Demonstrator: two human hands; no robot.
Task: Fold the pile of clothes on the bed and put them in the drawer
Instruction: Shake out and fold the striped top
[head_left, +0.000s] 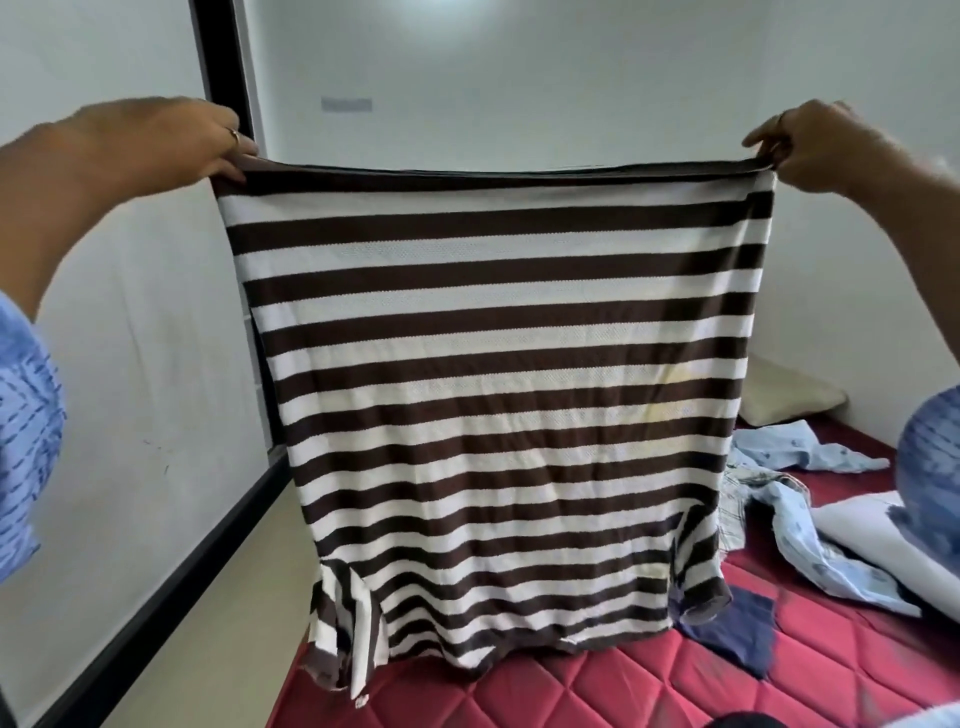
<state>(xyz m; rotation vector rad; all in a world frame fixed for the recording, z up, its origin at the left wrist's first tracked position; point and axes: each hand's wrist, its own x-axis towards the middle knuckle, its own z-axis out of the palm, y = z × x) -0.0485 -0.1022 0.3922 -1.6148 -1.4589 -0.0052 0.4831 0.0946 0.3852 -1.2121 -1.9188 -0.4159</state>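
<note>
Striped shirt (498, 395), brown and white, held up in the air over the near left corner of the bed (597, 686); hung upside down, hem stretched taut along the top, short sleeves dangling at the bottom, the lower edge just above the mattress; whether it touches the mattress cannot be told.

Left hand (171, 140) pinches the top left corner of the hem, fingers curled over the cloth; a ring shows on one finger; right hand (815, 145) pinches the top right corner the same way; both arms raised and spread wide, blue patterned sleeves at either side of the view.

Bed: red quilted mattress, its left edge along a strip of floor beside the white wall (130, 364); a dark vertical frame (223, 67) stands against the wall behind the left hand.

Remaining clothes lie loose toward the right edge of the bed: a pale blue printed garment (795, 447) crumpled toward the far right corner; a checked piece (737, 499) just beside it, partly hidden by the striped shirt; a navy cloth (743, 634) flat on the mattress, near the shirt's right sleeve; a white folded item (872, 525) at the right edge, with more pale blue fabric draped against it.

Cream pillow (789, 395) at the far right corner, against the wall.
</note>
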